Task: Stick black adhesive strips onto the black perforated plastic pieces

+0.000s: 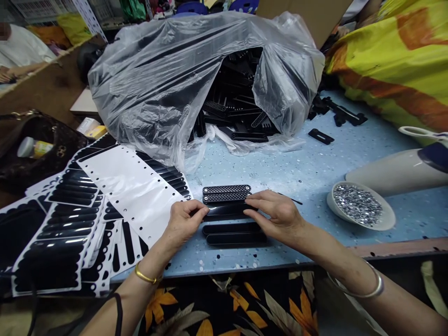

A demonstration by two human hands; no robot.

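Note:
A glossy black strip (226, 211) with rounded ends is stretched level between my two hands. My left hand (184, 219) pinches its left end between thumb and fingertips. At its right end, my right hand (278, 212) grips it between thumb and fingers. Just beyond lie black bars with a cross-hatched surface and small screws at the ends (227, 193), side by side. Closer to me, two smooth black bars (234, 233) rest parallel on the table; whether the strip touches anything below is hidden.
Sheets of black stickers (65, 224) and a white backing sheet (122, 182) pile up at left. A torn plastic bag (147, 88) of black parts stands behind. At right are a bowl of small metal pieces (388, 217), a grey-white cylinder (392, 172) and loose black parts (321, 136).

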